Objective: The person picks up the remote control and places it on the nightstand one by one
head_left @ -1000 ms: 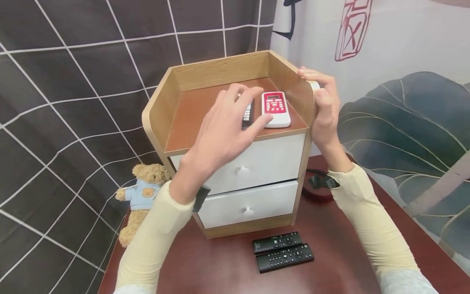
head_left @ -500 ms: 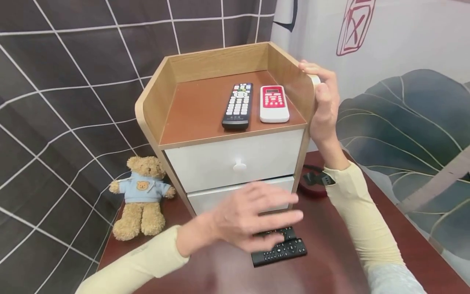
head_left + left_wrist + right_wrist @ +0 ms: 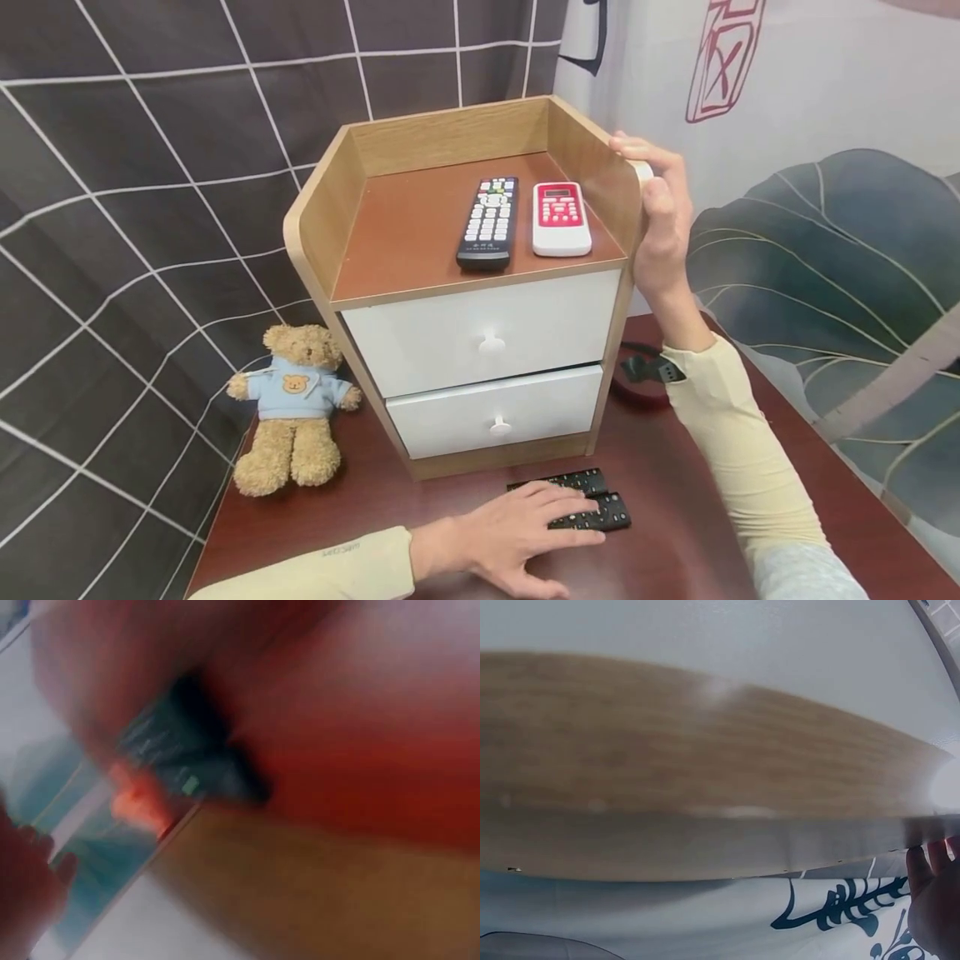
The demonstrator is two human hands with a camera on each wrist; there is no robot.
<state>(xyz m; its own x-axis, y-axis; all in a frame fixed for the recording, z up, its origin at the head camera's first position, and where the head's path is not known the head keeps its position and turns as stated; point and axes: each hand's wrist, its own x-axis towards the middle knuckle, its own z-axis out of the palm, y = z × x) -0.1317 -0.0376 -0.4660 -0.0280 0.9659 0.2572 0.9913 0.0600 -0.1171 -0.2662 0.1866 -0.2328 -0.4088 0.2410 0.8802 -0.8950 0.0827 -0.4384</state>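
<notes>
Remotes [image 3: 611, 512] number four: two on the cabinet [image 3: 420, 350], two on the table [image 3: 667, 533].

A red boxed X-like sign [image 3: 724, 71] marks the white backdrop [image 3: 847, 83].

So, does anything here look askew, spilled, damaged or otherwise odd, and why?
Nothing plainly stands out: no spill or damage shows. The black remote and the red and white one lie face up on the cabinet; the left hand partly hides two lower remotes, leaving those uncertain.
</notes>
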